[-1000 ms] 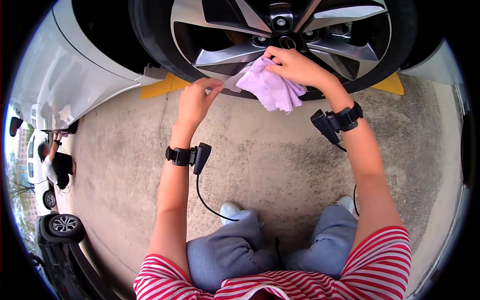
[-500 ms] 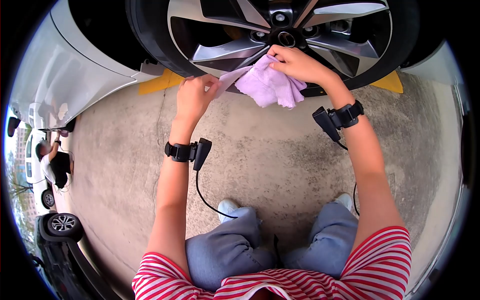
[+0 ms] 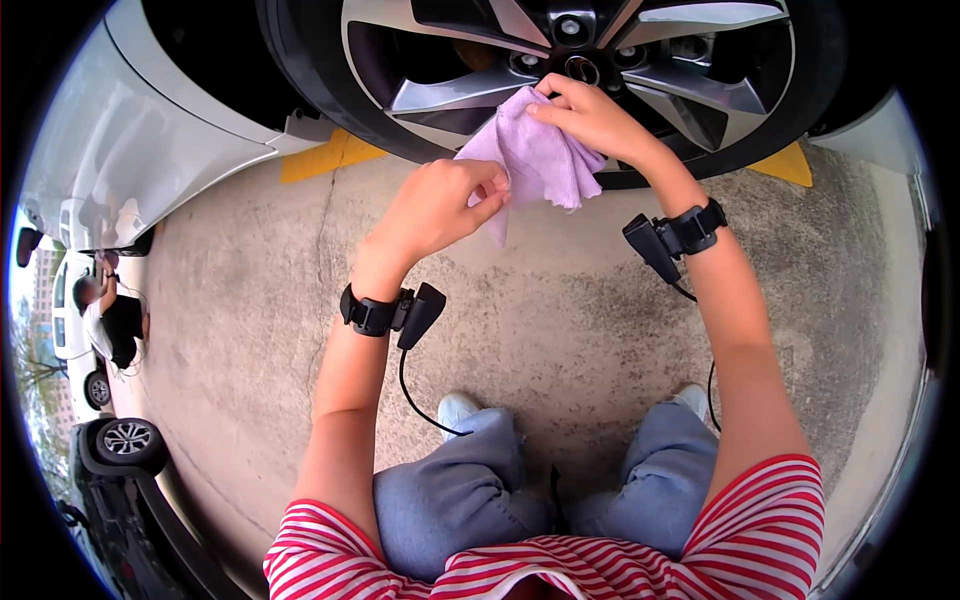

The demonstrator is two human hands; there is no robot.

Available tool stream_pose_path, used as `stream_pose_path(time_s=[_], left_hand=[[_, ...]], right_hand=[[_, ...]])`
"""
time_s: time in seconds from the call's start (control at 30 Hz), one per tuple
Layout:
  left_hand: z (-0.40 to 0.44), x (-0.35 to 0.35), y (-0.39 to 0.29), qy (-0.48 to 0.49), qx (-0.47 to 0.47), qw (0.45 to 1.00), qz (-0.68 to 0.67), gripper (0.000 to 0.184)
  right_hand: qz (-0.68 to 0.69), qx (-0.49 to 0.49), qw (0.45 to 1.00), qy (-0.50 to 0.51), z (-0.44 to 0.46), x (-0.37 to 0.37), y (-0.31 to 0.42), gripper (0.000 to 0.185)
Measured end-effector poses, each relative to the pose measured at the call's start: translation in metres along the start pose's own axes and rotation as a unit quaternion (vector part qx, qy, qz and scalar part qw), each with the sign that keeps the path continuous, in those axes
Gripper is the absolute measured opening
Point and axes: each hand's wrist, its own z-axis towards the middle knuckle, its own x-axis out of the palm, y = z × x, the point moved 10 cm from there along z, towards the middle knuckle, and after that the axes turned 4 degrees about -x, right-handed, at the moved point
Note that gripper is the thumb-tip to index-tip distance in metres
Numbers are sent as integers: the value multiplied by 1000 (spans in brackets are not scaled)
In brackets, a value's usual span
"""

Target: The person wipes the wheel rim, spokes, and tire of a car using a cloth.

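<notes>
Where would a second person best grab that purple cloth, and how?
Probably by the loose lower edge of the purple cloth, pinched between thumb and fingers, coming from below. It hangs in soft folds there, free of the fingers, while the right hand pinches the top and the wheel is on the far side.

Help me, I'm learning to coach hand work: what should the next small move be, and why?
Probably spread the lilac cloth wider: it hangs in folds, the right hand pinches its top, and the left hand is at its side.
</notes>
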Motion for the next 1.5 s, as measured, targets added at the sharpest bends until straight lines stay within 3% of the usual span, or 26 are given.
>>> stream_pose_path(time_s=[0.2,0.3,0.4,0.47,0.6,0.73,0.87,0.97,1.1,1.2,1.33,1.43,1.5], left_hand=[[1,-2,-14,-3,13,1000,13,14],[0,8,-16,-32,119,991,-51,19],[-1,-28,31,-148,-38,945,-290,25],[-3,-57,64,-227,-80,906,-348,40],[-2,-40,84,-212,-182,867,-413,48],[-5,-15,82,-201,-198,877,-389,50],[1,6,85,-130,-219,861,-440,61],[3,7,55,-110,-178,785,-583,59],[2,3,56,-88,-171,829,-526,52],[4,4,48,-43,-115,865,-486,52],[2,9,44,5,-115,857,-502,52],[1,15,50,0,-147,801,-580,56],[2,13,50,-4,-140,793,-593,58]], right_hand=[[66,10,998,4,0,1,-2,19],[97,-9,995,4,2,2,2,18],[89,-21,996,1,1,-2,13,15],[90,-30,996,-4,-3,-6,23,12],[113,-81,990,-14,-4,-7,39,15],[173,-122,977,-17,-6,7,49,17],[159,-120,980,10,-21,34,66,20],[72,-166,981,67,-25,50,78,28],[15,-207,975,77,-27,57,80,28],[4,-224,972,63,-30,58,77,26],[-32,-244,967,68,-33,54,77,22],[-11,-97,994,38,-24,34,65,23],[-71,-155,982,-85,-20,9,73,22]])
